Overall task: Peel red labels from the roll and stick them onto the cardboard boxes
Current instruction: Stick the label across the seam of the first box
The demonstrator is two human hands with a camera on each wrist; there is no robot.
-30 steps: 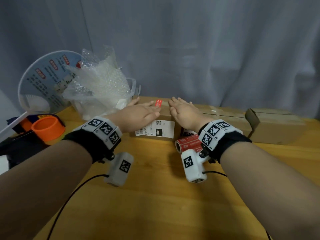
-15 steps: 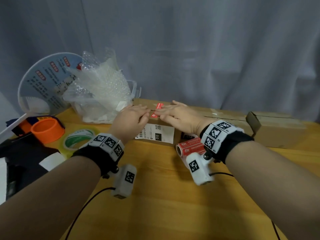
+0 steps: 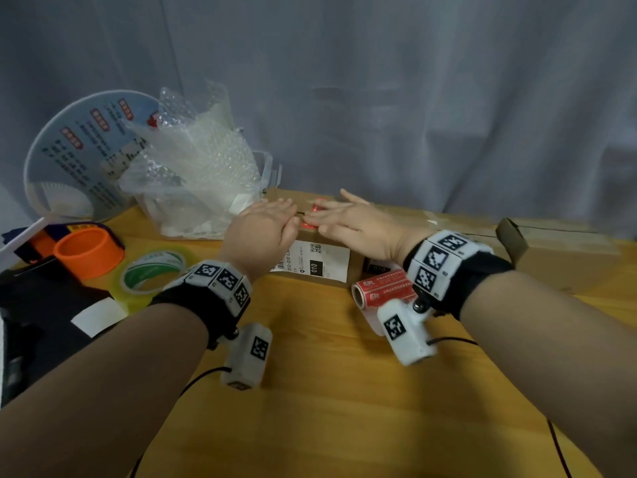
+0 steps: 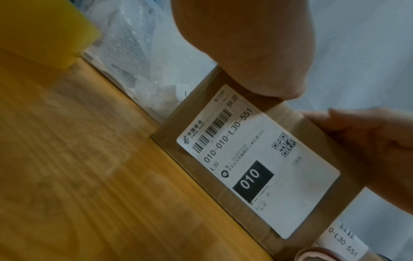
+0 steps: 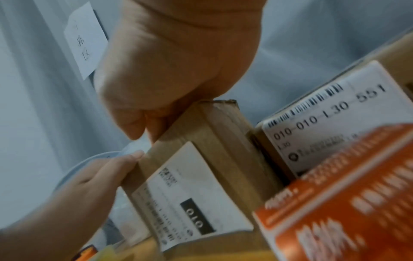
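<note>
A small cardboard box (image 3: 344, 274) with a white shipping label on its front stands at the back middle of the wooden table (image 3: 327, 391). A red label (image 3: 315, 211) lies on the box's top. My left hand (image 3: 277, 219) and right hand (image 3: 332, 220) rest flat on that top, straight fingers meeting over the label and covering most of it. The left wrist view shows the left palm (image 4: 245, 44) over the box edge (image 4: 170, 136). The roll of red labels (image 3: 382, 288) lies under my right wrist and fills the corner of the right wrist view (image 5: 346, 203).
A second labelled box (image 5: 324, 114) sits right of the first. Long cardboard boxes (image 3: 558, 250) lie at back right. A clear bin of bubble wrap (image 3: 193, 174), a round fan (image 3: 79, 160), an orange ring (image 3: 88, 253) and a green tape roll (image 3: 151, 270) crowd the left.
The red label was held upright at my left fingertips; it now lies flat on the box top. Both hands have come together and flattened over it.
</note>
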